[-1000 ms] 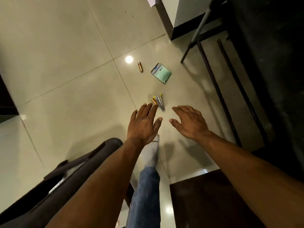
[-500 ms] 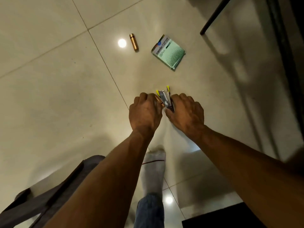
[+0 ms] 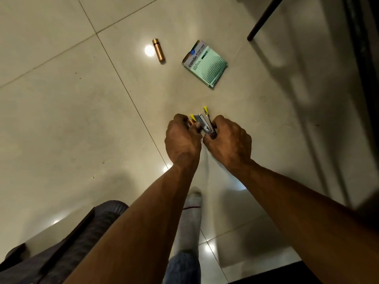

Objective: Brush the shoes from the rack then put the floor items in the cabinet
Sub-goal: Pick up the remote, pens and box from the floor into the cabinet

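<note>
A metal stapler (image 3: 205,125) and yellow-tipped pieces (image 3: 192,116) are gripped between the left hand (image 3: 182,138) and right hand (image 3: 229,140). Beyond the hands, a copper battery (image 3: 158,50) and green lead box (image 3: 205,65) are seen.

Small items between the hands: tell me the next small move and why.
Probably lift the gathered cluster off the floor, since the left hand and right hand already curl around it from both sides. The copper tube and the green Camlin box lie untouched farther ahead.

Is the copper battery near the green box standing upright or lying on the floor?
Lying flat: the copper battery shows its whole length on the floor tile.
</note>
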